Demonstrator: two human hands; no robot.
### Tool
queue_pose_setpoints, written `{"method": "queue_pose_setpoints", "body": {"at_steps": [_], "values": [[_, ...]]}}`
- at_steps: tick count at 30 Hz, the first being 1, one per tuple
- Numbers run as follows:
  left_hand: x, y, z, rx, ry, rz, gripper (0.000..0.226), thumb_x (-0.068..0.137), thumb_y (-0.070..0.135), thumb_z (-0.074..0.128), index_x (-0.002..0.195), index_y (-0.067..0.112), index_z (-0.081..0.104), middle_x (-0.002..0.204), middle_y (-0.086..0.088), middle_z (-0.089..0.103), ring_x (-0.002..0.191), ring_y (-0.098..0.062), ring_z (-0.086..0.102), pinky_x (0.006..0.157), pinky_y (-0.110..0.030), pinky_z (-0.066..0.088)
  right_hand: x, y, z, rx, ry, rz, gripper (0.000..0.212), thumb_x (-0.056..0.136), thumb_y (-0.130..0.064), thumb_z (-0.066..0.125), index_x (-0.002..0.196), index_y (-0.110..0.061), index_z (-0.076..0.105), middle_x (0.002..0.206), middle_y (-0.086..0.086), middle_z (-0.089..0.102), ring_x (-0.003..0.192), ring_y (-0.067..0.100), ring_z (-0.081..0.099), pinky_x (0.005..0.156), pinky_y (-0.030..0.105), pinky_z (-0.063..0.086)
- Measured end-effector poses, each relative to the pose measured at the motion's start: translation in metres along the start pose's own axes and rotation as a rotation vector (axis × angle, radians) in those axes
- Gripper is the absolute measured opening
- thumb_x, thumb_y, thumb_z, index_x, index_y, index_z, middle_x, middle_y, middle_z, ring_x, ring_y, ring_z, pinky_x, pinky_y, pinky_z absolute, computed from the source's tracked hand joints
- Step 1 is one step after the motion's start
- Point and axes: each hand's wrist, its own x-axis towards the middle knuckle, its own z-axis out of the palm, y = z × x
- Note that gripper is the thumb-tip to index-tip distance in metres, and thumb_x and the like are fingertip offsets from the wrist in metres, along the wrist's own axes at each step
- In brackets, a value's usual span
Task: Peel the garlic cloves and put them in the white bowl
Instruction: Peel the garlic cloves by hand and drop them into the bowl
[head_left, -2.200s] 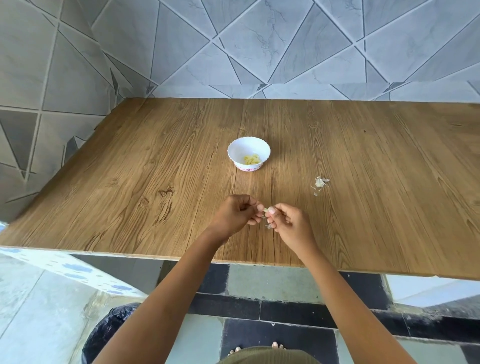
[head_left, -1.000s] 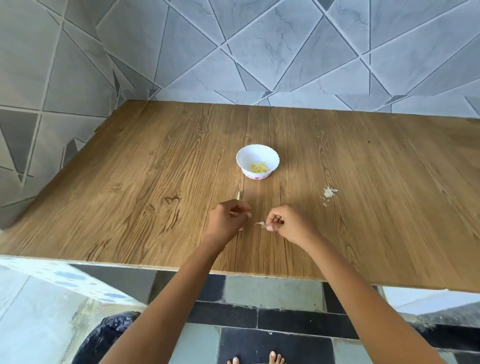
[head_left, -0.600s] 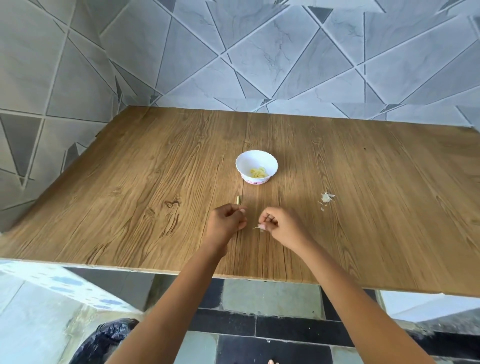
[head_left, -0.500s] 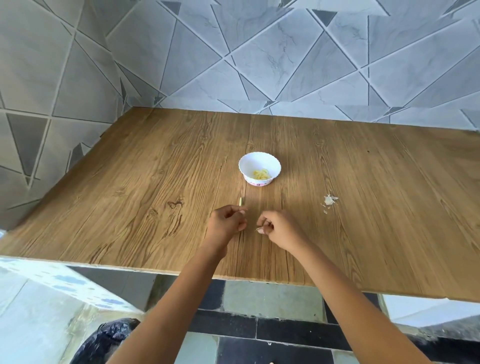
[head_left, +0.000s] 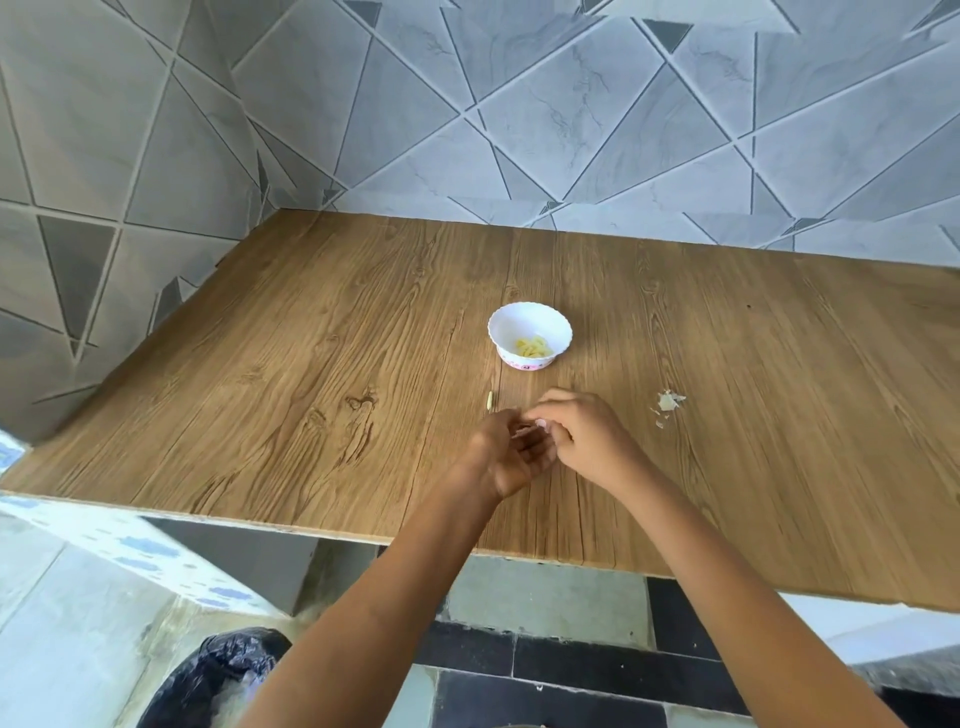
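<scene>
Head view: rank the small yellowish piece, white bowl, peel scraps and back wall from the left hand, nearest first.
1. Small yellowish piece, on the table just beyond the left hand.
2-3. White bowl, ahead, and peel scraps, to the right: too close to call.
4. Back wall, far side of the table.

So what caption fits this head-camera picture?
Left hand and right hand pinch a garlic piece over the wooden table, before the white bowl of peeled cloves.
</scene>
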Motion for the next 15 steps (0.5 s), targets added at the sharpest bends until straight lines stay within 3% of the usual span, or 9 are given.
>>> {"method": "queue_pose_setpoints", "body": {"at_steps": [2, 6, 10, 15], "values": [[0.003, -0.002, 0.005, -0.051, -0.009, -0.017, 0.028, 0.100, 0.018, 0.036, 0.084, 0.004, 0.053, 0.080, -0.011, 0.053, 0.072, -0.020, 0.052, 0.064, -0.030, 0.048, -0.003, 0.003, -0.003, -0.056, 0.064, -0.017, 0.022, 0.077, 0.007, 0.061, 0.088, -0.008, 0.074, 0.082, 0.004, 0.067, 0.070, 0.021, 0.062, 0.064, 0.027, 0.047], [0.005, -0.007, 0.011, -0.052, -0.021, -0.024, 0.028, 0.098, 0.010, 0.035, 0.081, 0.001, 0.055, 0.076, -0.011, 0.052, 0.069, -0.017, 0.050, 0.056, -0.026, 0.049, -0.010, 0.004, -0.005, -0.045, 0.148, 0.058, 0.010, 0.070, -0.004, 0.074, 0.070, -0.011, 0.066, 0.071, -0.002, 0.060, 0.061, 0.012, 0.052, 0.055, 0.024, 0.041], [0.007, -0.013, 0.018, -0.014, -0.042, -0.009, 0.027, 0.096, 0.005, 0.036, 0.077, 0.001, 0.054, 0.070, -0.010, 0.051, 0.065, -0.017, 0.050, 0.062, -0.025, 0.046, -0.021, 0.013, -0.005, -0.040, 0.164, 0.048, 0.007, 0.080, -0.006, 0.064, 0.082, -0.011, 0.069, 0.081, -0.002, 0.062, 0.073, 0.013, 0.058, 0.061, 0.025, 0.047], [0.016, -0.018, 0.033, -0.046, -0.037, -0.023, 0.031, 0.098, 0.005, 0.036, 0.074, 0.000, 0.054, 0.073, -0.013, 0.053, 0.067, -0.018, 0.052, 0.048, -0.020, 0.051, -0.047, 0.041, -0.019, 0.048, 0.352, 0.172, 0.018, 0.082, 0.001, 0.059, 0.091, -0.012, 0.069, 0.088, -0.002, 0.065, 0.069, 0.007, 0.059, 0.060, 0.018, 0.048]]}}
